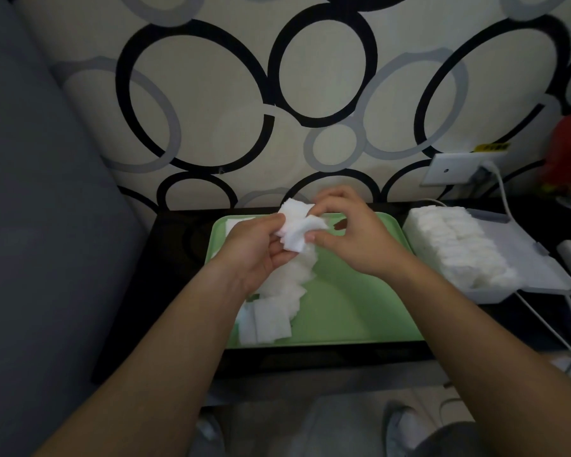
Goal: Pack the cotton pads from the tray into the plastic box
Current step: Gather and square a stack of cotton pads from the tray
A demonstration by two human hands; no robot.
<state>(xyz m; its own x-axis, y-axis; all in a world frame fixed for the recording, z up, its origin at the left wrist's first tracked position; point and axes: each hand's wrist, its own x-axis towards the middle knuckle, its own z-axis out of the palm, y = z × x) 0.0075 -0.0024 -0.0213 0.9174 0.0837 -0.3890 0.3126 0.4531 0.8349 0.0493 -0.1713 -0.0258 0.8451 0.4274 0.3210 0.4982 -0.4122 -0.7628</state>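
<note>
While a loose pile (pixel 271 319) of pads lies at the near-left corner of the tray (pixel 360 311), overlapping and close to the rim, both hands work above it. Left hand (pixel 254 252): fingers curled under a bunch (pixel 297 232), thumb on top. Right hand (pixel 353 239): thumb and fingertips pinch the bunch's upper edge. Bunch is uneven, and a ragged tail hangs from it down toward the pile. Risk: on the carry to the right, tail pads may shed onto the tray or the dark table (pixel 178 258), since only the top is gripped. Farther right, the box (pixel 491 295) looks nearly full, its rows (pixel 452 239) mounded above the wall. Risk: pressing more in may topple rows or spill them over the edge.
</note>
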